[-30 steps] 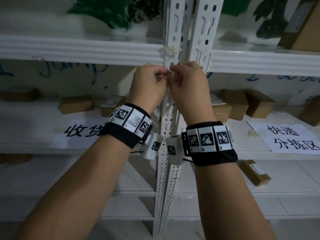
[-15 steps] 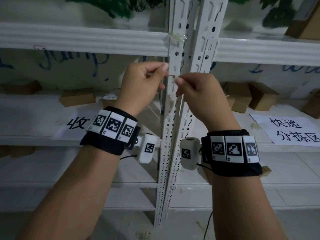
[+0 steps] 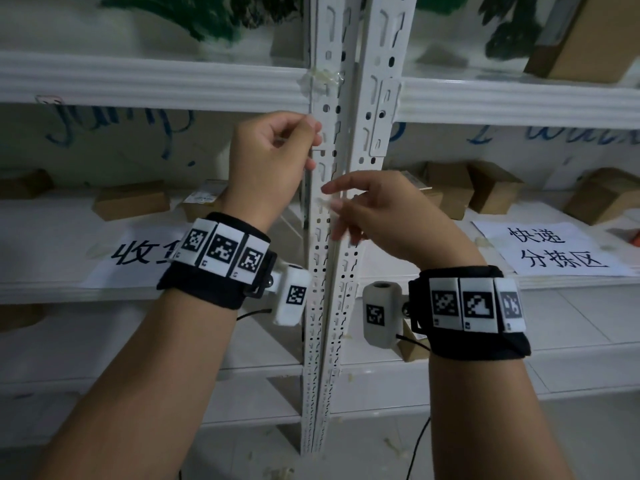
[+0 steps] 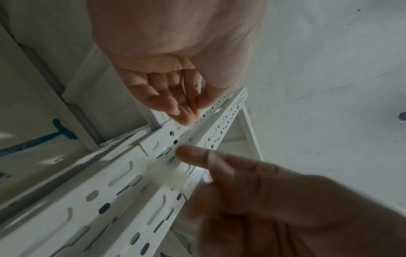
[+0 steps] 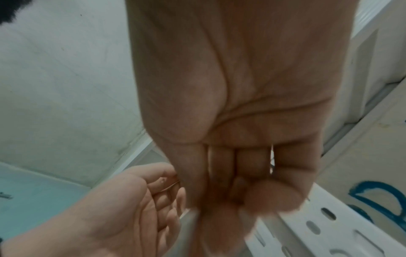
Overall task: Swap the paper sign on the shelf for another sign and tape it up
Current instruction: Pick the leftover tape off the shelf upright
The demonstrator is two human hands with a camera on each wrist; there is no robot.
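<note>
My left hand (image 3: 314, 134) is raised against the white perforated upright (image 3: 372, 109), just under the upper shelf beam. Its thumb and forefinger pinch a thin strip of clear tape (image 4: 187, 97). Lower and to the right, my right hand (image 3: 329, 199) is blurred, with a small crumpled bit of clear tape (image 3: 325, 202) pinched at its fingertips. Old tape scraps (image 3: 323, 77) cling to the upright at the beam. One paper sign (image 3: 138, 258) lies on the middle shelf at the left, partly hidden by my left wrist. Another paper sign (image 3: 554, 251) lies at the right.
Several brown cardboard boxes (image 3: 131, 200) stand at the back of the middle shelf (image 3: 52, 289), and a bigger box (image 3: 585, 36) is on the top shelf at the right. A lower shelf (image 3: 263, 355) runs beneath. Tape scraps litter the floor.
Both hands held a tape strip together at the upright. Now the right hand has dropped down and away with a bit of tape, while the left stays up at the post.
</note>
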